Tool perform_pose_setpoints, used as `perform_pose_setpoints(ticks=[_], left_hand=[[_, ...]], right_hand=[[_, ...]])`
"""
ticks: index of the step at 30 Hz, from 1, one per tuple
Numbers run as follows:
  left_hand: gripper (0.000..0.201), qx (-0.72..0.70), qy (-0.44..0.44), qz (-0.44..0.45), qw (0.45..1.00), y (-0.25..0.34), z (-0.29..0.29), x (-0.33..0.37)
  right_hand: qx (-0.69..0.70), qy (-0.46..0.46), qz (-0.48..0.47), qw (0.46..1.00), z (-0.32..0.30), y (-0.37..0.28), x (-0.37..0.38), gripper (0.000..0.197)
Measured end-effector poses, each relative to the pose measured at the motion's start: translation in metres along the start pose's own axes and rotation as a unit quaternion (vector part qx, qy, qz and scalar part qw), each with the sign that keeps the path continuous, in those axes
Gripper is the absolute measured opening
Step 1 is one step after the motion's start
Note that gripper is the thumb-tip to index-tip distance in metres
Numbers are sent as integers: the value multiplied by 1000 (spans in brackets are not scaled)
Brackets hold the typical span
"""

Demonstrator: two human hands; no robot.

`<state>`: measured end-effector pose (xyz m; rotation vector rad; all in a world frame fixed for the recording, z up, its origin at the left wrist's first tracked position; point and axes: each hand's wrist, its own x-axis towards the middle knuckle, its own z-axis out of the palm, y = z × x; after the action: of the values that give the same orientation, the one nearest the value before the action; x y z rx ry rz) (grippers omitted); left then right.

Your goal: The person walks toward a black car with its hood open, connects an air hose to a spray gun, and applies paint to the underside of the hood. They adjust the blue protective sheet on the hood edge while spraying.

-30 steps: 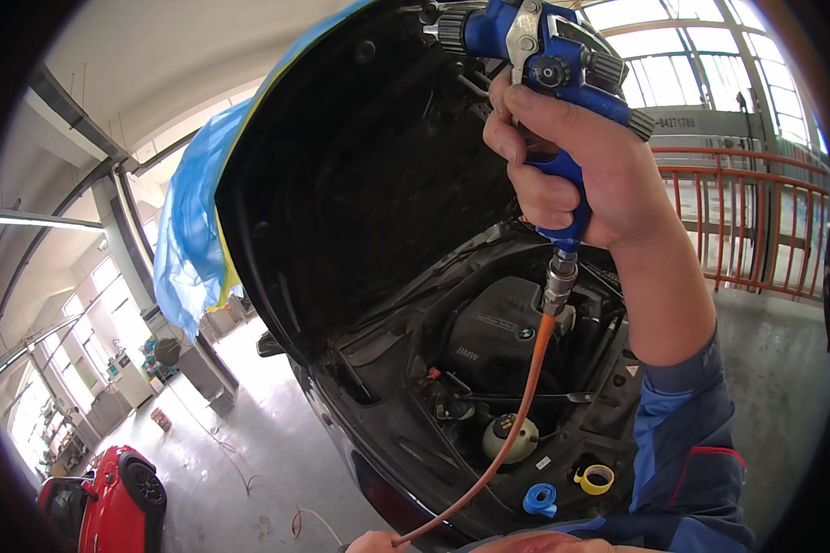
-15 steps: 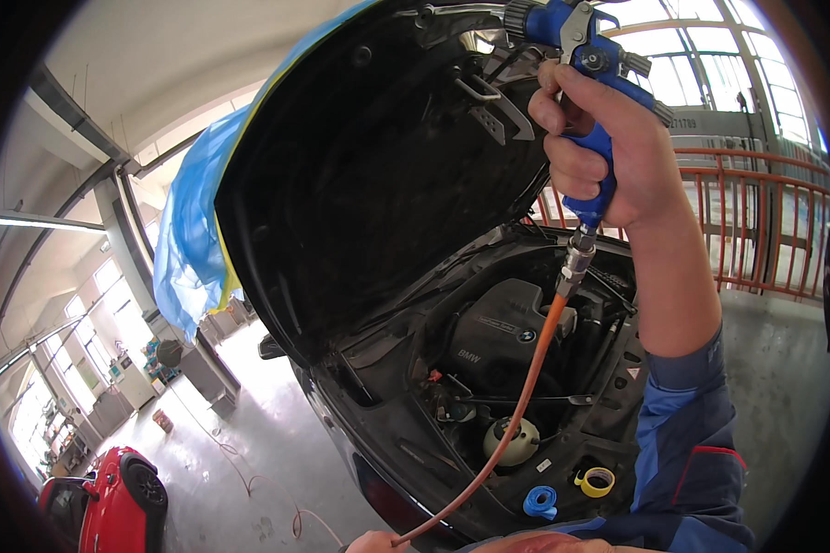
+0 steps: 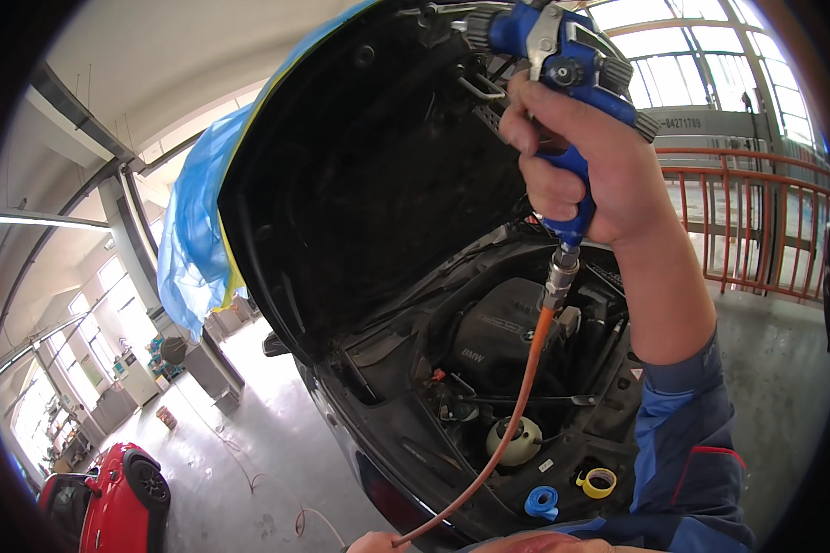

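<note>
My right hand (image 3: 586, 157) is raised at the upper right, its fingers wrapped round the grip of a blue spray gun (image 3: 572, 69). The gun's nozzle points left, toward the edge of the raised black hood (image 3: 341, 184). From the metal coupling below the grip, an orange air hose (image 3: 526, 396) curves down across the engine bay. At the lower edge my left hand (image 3: 374, 542) is closed round this hose, only partly in view. Blue masking film (image 3: 189, 230) with a yellow tape edge hangs over the hood's outer side.
Below the hood lies the engine bay with a black engine cover (image 3: 498, 332) and a whitish round reservoir (image 3: 516, 442). A blue tape roll (image 3: 541, 502) and a yellow tape roll (image 3: 598, 482) rest on its near edge. Orange railings (image 3: 756, 175) stand right; a red car (image 3: 111, 498) is lower left.
My right hand and the spray gun have shifted a little to the left, with the upper hose following. My left hand stays in about the same place on the hose.
</note>
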<state>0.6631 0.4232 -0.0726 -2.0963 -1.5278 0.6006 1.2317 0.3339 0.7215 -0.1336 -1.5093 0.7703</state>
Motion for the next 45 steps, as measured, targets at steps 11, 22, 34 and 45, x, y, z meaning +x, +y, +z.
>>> perform_pose_setpoints(ticks=[11, 22, 34, 45], left_hand=[[35, -390, -59, 45, 918, -106, -337, -104], [37, -509, -31, 42, 859, -115, -450, -118], [37, -512, -40, 34, 857, -110, -422, -115], [38, -522, -37, 37, 852, -108, -416, -120]], right_hand=[[19, 10, -12, 1000, -23, -1, 2, 18], [44, 59, -26, 997, -53, -7, 0, 16], [47, 90, -39, 994, -53, -8, 4, 18], [50, 36, -16, 998, -47, -10, 1, 16]])
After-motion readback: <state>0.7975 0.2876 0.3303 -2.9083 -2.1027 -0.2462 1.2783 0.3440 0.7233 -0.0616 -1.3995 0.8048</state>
